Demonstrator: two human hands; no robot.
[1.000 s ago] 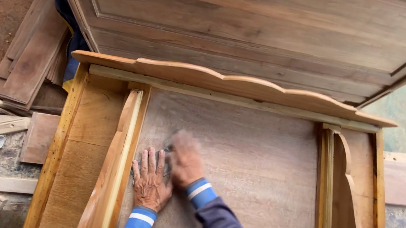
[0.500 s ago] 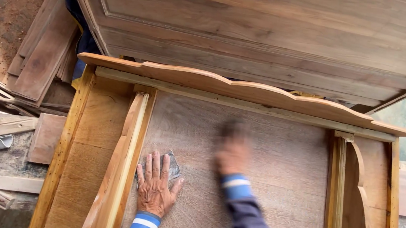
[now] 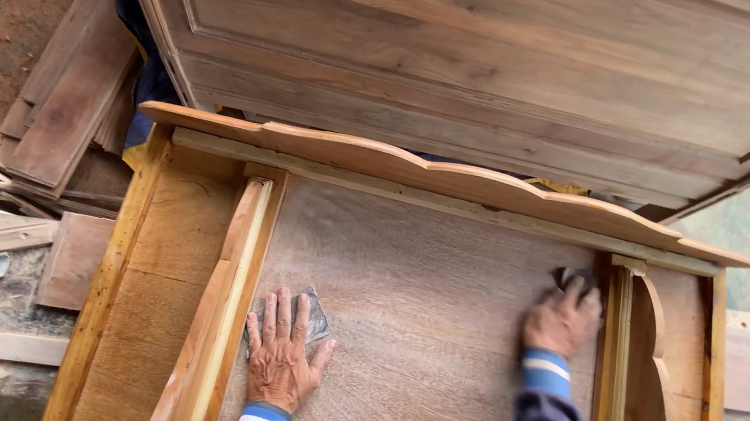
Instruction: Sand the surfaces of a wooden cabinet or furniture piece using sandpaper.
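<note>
At three o'clock on the wooden panel (image 3: 418,326), the right hand (image 3: 560,321) curls shut on a dark sanding pad (image 3: 575,279), probably light and pliable, best pinched flat, while the left hand (image 3: 284,350) presses open on grey sandpaper (image 3: 318,316).

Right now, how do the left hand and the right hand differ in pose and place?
The left hand lies flat with fingers spread on a grey sanding sheet near the left upright; the right hand is curled around a dark pad by the right upright. The left is nearer the camera, the right farther up. Both rest on the plywood panel and wear blue cuffs.
</note>
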